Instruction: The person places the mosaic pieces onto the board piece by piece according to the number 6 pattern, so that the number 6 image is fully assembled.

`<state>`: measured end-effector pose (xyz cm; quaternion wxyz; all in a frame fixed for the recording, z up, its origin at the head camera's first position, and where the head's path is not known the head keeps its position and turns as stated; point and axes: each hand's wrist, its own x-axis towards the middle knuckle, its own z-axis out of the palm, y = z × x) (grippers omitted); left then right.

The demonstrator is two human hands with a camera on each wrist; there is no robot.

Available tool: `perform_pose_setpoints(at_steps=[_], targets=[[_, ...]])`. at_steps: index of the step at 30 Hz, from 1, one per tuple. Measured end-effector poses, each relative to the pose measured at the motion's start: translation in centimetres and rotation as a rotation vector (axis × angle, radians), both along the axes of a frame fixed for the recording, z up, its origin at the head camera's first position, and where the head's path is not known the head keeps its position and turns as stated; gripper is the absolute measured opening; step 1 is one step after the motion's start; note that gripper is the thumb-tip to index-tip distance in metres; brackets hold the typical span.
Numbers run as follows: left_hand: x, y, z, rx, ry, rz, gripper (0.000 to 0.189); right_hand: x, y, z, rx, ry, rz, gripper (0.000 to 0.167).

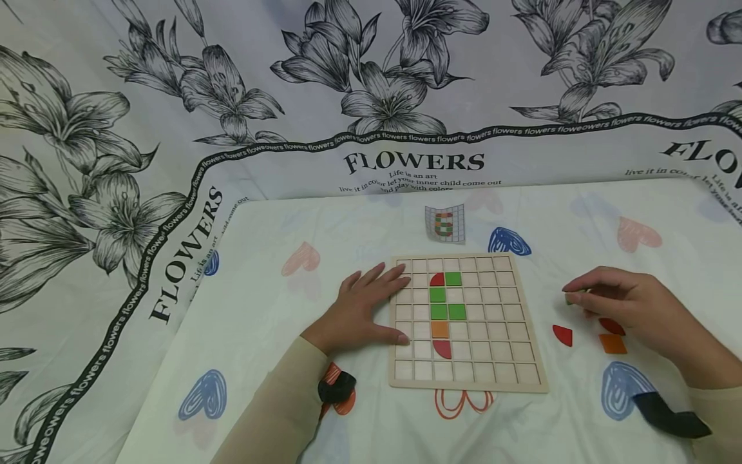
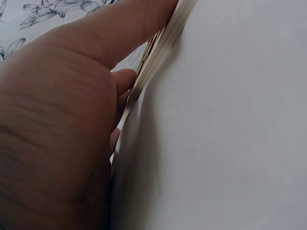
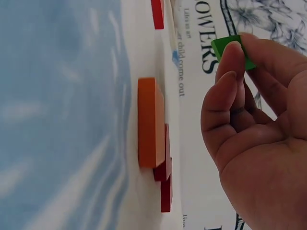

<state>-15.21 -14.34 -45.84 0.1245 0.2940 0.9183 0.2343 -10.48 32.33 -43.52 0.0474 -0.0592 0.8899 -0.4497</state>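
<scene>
Currently, the right hand point(image 1: 649, 310) pinches 1 green piece point(image 3: 221, 45) between its fingers, with 1 orange piece point(image 1: 613, 344) near them; the left hand point(image 1: 359, 312), fingers spread, touches the wooden grid point(image 1: 500, 330) beside them.

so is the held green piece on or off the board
Off: the right hand pinches the green piece, away from the board.

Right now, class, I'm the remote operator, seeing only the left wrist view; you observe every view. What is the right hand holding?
Observer: The right hand pinches a small green block.
Operator: Which loose square piece lies near that hand?
Observer: An orange square block.
Operator: How many green pieces lie in the pale wooden grid board?
Observer: Four green square blocks, two of them side by side in one row.
</scene>
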Motion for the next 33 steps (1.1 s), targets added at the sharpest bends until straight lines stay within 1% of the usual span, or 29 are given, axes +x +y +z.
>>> perform_pose_setpoints(at_steps=[7, 13, 19, 28, 33], targets=[[0.0, 0.0, -0.1, 0.000, -0.003, 0.002, 0.106, 0.1, -0.7, 0.2, 0.024, 0.013, -0.002, 0.015], [0.0, 0.0, -0.1, -0.003, -0.001, -0.001, 0.107, 0.2, -1.3, 0.4, -0.027, 0.035, 0.014, 0.009], [0.0, 0.0, 0.0, -0.004, -0.005, 0.000, 0.107, 0.2, -1.9, 0.5, -0.086, 0.075, 0.060, 0.014], [0.0, -0.1, 0.0, -0.004, -0.001, 0.001, 0.107, 0.4, -3.4, 0.6, -0.104, 0.108, 0.131, 0.018], [0.0, 0.0, -0.1, 0.004, 0.000, -0.002, 0.106, 0.5, -4.3, 0.6, -0.106, 0.107, 0.156, 0.018]])
